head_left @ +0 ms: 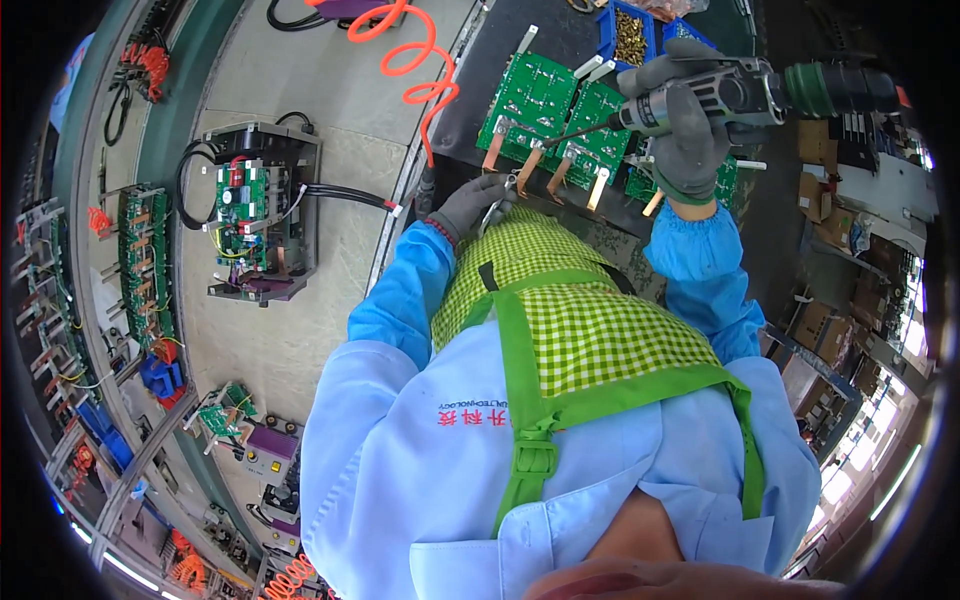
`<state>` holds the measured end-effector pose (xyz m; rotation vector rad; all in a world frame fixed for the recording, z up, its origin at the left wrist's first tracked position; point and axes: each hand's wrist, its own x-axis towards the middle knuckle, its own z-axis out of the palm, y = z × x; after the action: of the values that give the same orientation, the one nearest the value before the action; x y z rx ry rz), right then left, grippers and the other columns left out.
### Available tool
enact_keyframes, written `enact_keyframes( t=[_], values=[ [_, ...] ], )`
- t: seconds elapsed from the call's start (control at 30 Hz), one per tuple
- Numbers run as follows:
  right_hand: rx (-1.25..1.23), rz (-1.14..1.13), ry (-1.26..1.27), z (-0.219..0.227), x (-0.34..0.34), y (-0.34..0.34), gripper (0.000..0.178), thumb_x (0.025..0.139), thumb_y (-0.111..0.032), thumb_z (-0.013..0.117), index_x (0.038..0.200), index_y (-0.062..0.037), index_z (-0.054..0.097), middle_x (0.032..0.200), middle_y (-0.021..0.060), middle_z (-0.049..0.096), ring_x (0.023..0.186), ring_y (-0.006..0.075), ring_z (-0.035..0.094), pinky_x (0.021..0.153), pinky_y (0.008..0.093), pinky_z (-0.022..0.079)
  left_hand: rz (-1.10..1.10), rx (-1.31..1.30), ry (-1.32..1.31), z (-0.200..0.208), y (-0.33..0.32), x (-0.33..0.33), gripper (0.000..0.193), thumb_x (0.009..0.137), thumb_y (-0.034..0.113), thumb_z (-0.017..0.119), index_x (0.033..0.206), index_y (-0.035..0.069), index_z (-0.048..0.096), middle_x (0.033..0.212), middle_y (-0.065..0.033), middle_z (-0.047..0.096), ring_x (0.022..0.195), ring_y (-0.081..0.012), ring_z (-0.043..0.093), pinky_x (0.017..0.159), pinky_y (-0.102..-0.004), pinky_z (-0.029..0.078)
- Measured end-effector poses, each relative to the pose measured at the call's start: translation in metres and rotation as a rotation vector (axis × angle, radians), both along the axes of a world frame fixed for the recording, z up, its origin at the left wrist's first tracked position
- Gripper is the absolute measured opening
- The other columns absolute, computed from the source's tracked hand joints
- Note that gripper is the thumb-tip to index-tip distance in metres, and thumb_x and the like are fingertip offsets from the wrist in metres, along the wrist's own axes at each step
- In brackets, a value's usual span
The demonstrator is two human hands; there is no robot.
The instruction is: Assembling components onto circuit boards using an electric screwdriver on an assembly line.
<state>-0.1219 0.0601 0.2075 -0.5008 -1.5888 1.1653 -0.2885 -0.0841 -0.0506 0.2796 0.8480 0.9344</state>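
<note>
My right hand (690,150), in a grey glove, is wrapped round a grey power screwdriver (748,90) with a dark-green and black end. Its long thin bit reaches left to the top of a copper bar (530,172) on a green circuit board (530,95). A second green circuit board (600,130) lies beside it, and more copper bars stick out from the near edges. My left hand (472,208), gloved too, is closed on a shiny metal hand tool (493,212) just below the bars. The kind of that tool is hard to make out.
A blue bin (628,38) of brass-coloured screws stands at the far side of the dark bench. An orange coiled hose (425,92) hangs at the left. Beyond the bench edge sits a metal-framed unit (262,215) with boards and black cables. Cardboard boxes (825,335) are at the right.
</note>
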Motion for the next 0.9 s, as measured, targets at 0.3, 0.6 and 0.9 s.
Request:
enact_keyframes(
  t=[0.3,0.6,0.9],
  values=[
    [-0.006,0.029,0.002,-0.019,0.001,0.002,0.042,0.083,-0.018,0.053,0.12,0.0007,0.046,0.086,0.0112,0.063,0.079,0.0225,0.064,0.069,0.0355,0.053,0.167,-0.027,-0.097,-0.007,0.046,0.039,0.029,0.089,0.02,0.055,0.115,0.005,0.054,0.096,-0.0063,0.061,0.082,-0.0151,0.06,0.061,-0.0236,0.047],
    [0.008,0.115,0.021,-0.012,-0.002,0.001,0.038,0.085,-0.003,0.055,0.121,0.0003,0.044,0.091,0.0111,0.063,0.079,0.0181,0.061,0.064,0.0293,0.05,0.206,-0.119,-0.202,-0.009,0.05,0.041,0.027,0.089,0.023,0.055,0.108,0.004,0.055,0.097,-0.0072,0.061,0.079,-0.0154,0.059,0.058,-0.0246,0.049],
    [-0.07,0.126,0.009,-0.01,-0.004,-0.004,0.038,0.085,-0.002,0.055,0.121,0.0001,0.043,0.092,0.0107,0.062,0.079,0.0166,0.06,0.064,0.0289,0.05,0.294,-0.096,-0.297,0.005,0.045,0.048,0.029,0.091,0.026,0.053,0.112,0.005,0.054,0.096,-0.0078,0.061,0.072,-0.0156,0.056,0.056,-0.0256,0.048]
  ],
)
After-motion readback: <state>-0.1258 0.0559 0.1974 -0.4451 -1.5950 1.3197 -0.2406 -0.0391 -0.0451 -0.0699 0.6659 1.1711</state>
